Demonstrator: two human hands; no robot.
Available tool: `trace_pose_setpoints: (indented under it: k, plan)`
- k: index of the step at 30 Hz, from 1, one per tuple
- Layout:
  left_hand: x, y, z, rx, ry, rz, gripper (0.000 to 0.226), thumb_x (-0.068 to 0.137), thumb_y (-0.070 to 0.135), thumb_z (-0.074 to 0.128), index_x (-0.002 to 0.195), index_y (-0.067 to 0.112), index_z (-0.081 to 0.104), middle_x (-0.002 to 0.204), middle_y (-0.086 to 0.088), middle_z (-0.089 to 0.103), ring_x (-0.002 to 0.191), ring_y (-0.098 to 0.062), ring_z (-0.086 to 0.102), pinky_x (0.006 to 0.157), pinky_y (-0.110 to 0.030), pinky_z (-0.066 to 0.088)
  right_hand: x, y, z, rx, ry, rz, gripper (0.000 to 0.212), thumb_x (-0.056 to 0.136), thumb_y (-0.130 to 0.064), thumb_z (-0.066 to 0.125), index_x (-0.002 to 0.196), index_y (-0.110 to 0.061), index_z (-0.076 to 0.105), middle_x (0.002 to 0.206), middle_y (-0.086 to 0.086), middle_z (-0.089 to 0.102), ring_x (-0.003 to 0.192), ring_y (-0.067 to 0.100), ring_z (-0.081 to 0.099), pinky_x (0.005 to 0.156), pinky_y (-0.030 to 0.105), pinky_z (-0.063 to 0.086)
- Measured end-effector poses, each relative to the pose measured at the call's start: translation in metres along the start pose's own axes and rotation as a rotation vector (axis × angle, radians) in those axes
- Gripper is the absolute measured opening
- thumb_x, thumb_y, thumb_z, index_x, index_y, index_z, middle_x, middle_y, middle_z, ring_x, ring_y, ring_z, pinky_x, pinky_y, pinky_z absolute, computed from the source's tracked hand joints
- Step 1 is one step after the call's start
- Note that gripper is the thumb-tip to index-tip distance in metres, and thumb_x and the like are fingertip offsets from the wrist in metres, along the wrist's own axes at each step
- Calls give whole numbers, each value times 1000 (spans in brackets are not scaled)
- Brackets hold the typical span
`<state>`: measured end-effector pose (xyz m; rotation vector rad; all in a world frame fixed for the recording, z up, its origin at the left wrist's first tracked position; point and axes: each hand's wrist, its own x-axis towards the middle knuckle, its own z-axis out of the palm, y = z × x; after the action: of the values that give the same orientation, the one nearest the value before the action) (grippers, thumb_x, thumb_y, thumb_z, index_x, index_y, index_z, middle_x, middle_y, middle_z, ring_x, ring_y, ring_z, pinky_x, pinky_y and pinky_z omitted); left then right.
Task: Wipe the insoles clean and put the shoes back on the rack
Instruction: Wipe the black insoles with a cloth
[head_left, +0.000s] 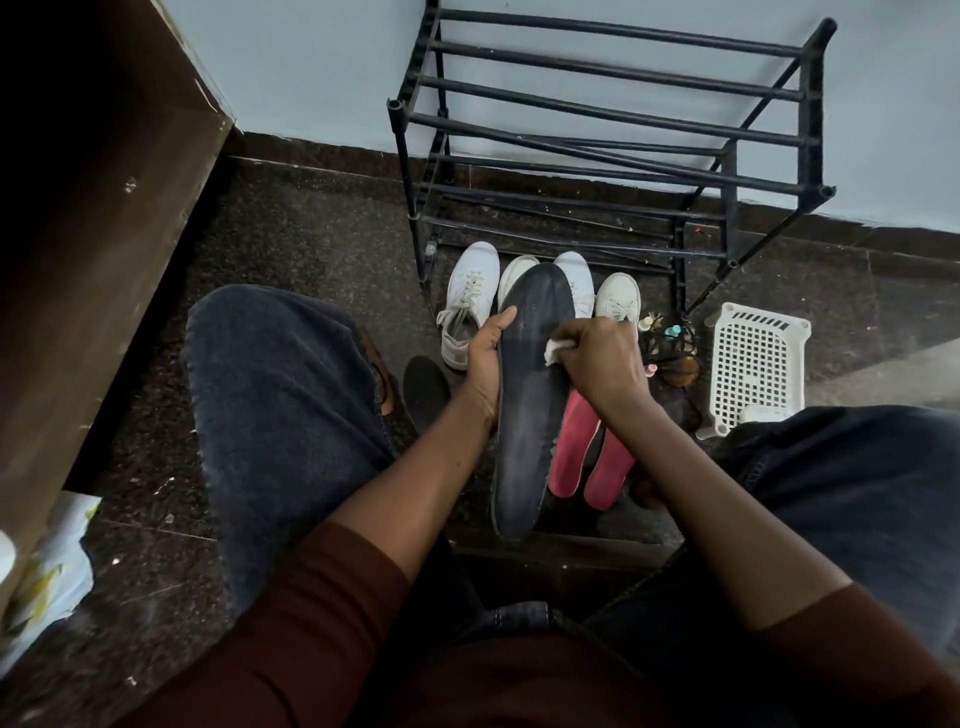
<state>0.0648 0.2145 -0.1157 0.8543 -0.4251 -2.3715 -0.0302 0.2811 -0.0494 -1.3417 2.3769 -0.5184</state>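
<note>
Over dark speckled floor (311, 218), our left hand (485, 358) grips the long dark-grey insole (524, 415) by its edge; our right hand (602, 358) pinches a white wipe (556, 349) against it.

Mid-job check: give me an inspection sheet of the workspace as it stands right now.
Surface: dark speckled stone floor, with bits of debris.
Job's things: dark insole held up; white wipe pressed on it; second dark insole and two red insoles on the floor; four white shoes on the floor before the black rack, which bears no shoes.
Clutter: white basket, small bottles beside it, plastic bag at the left.
Grippers: left hand grips the insole's edge; right hand grips the wipe.
Cables: nothing seen.
Surroundings: pale wall, brown wooden furniture.
</note>
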Motion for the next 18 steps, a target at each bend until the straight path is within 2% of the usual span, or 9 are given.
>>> trace_pose_setpoints:
  k: [3,5,8,10,15,18]
  plan:
    - [2,-2,-3,-19,7,6,51,98,20,34,72,9,78,75,-8,73,69,-19,70,66,-25,57,1,1,0,-35,-61,-27,22,81,-2,59,97,-9,73,100,11,71,97,30,63,85,31,46]
    - [-2,-1,-2,-85,-77,-43,59,100,24,27,74,10,79,78,-7,74,73,-18,72,65,-25,57,-4,1,-1,-27,-130,-62,21,79,0,61,93,-9,74,97,10,72,94,28,63,84,28,46]
    - [-11,4,2,-153,-267,-92,70,99,32,12,92,7,77,96,-10,74,91,-19,71,78,-28,56,-18,0,2,-14,-221,-119,18,76,-2,67,90,-8,75,95,8,72,89,27,65,81,23,44]
    - [-13,5,4,-153,-324,-84,71,98,34,10,101,6,75,103,-10,72,99,-20,69,86,-30,54,-25,2,6,18,-203,-100,17,76,-3,69,91,-8,75,96,11,72,88,28,65,80,21,43]
    - [-8,0,-1,-45,-169,-21,65,101,29,20,81,15,80,84,-4,75,80,-16,72,68,-26,57,-21,3,15,61,-76,-44,17,78,-2,64,91,-5,74,92,13,72,84,29,65,76,30,48]
    - [-4,-5,-2,5,-13,-44,40,93,30,42,92,8,75,86,-11,73,81,-25,68,73,-31,56,-5,5,13,88,5,30,17,78,-3,63,90,-5,74,92,13,72,88,28,65,79,27,45]
